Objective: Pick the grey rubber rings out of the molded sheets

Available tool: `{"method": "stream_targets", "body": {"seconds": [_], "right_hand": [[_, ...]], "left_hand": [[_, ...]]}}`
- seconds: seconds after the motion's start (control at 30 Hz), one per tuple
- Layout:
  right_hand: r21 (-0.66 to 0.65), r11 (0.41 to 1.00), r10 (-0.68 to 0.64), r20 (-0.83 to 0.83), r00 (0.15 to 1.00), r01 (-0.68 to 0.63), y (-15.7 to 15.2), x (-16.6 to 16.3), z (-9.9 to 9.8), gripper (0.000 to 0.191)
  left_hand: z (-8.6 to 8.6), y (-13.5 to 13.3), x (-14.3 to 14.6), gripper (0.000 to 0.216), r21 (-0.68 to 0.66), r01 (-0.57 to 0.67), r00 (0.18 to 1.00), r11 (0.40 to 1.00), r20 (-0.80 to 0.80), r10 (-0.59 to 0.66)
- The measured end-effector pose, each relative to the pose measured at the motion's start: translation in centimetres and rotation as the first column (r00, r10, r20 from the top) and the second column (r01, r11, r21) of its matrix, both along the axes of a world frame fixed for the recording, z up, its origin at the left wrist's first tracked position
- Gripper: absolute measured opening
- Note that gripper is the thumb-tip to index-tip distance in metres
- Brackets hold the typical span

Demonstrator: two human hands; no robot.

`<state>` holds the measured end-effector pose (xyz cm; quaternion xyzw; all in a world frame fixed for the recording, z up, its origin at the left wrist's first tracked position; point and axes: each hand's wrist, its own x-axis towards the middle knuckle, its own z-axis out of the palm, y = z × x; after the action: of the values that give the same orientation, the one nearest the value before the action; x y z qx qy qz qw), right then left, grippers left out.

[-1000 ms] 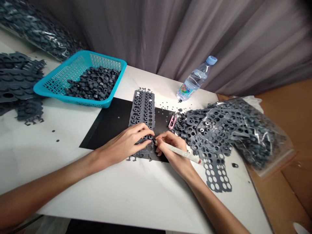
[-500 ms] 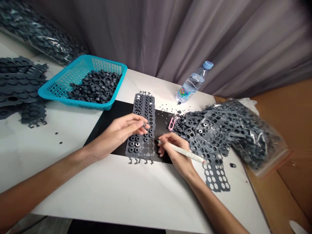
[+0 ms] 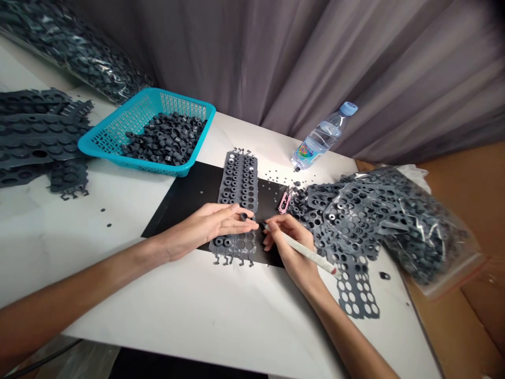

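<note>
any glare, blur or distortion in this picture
Head view: glare streaks on the plastic bag at upper left; dark top-right corner; left forearm seems stretched, likely wide-angle distortion; tip of the pale stick in the right hand looks indistinct.

One left hand, one right hand, one tool, one mat, one basket, one bottle, one pair of snips and two bags can be counted, while the sheets and rings are too heaped to count.
</note>
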<state>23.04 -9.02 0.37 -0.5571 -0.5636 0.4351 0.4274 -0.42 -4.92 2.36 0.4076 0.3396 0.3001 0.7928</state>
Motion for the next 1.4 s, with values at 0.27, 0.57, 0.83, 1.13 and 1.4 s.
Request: {"method": "stream_targets", "body": {"seconds": [0.27, 0.57, 0.83, 1.13, 1.4], "right_hand": [[0.001, 1.000, 0.017, 0.060, 0.998, -0.017, 0.1, 0.3, -0.3, 0.023], [-0.010, 1.000, 0.012, 0.062, 0.998, -0.011, 0.0, 0.4, -0.5, 0.025], [-0.029, 1.000, 0.009, 0.056, 0.998, -0.008, 0.1, 0.6, -0.9, 0.028], [-0.036, 0.999, 0.002, 0.064, 0.998, 0.001, 0.1, 0.5, -1.0, 0.027], [-0.004, 1.000, -0.001, 0.057, 0.998, 0.001, 0.2, -0.1, -0.5, 0.028]], "left_hand": [[0.6, 0.1, 0.4, 0.069, -0.061, -0.026, 0.999, 0.998, 0.024, 0.027], [1.1, 0.3, 0.2, 0.083, -0.096, -0.001, 0.998, 0.995, 0.055, 0.006], [0.6, 0.8, -0.4, 0.085, -0.158, -0.032, 0.993, 0.987, 0.108, 0.050], [3.3, 3.5, -4.1, 0.059, 0.671, -0.264, 0.822, 0.693, -0.220, 0.526], [2.2, 8.4, -10.2, 0.032, 0.922, 0.350, 0.307, 0.165, -0.279, 0.910]]}}
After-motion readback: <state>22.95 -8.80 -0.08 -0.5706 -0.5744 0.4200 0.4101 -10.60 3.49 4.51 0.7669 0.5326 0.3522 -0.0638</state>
